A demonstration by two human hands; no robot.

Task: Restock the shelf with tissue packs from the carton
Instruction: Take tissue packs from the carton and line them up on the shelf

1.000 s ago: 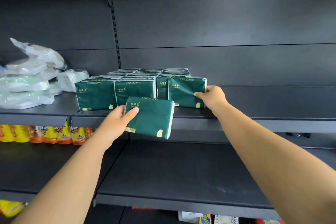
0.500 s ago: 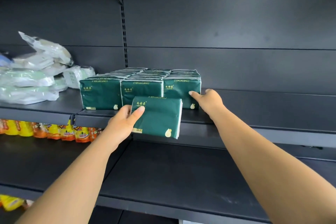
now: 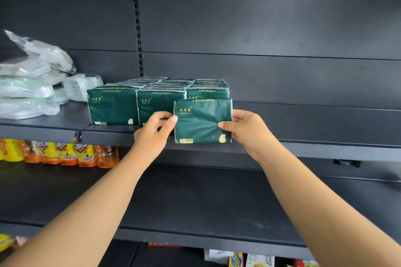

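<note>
Head view shows our left hand [image 3: 154, 131] and right hand [image 3: 245, 129] pinching the pack [image 3: 202, 121] upright at the shelf [image 3: 303, 136] edge before the rows [image 3: 158, 97]; we should slide it back squarely.

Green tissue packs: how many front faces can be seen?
4: three at the front of the rows, one held by both hands. More stand behind, mostly hidden.
</note>
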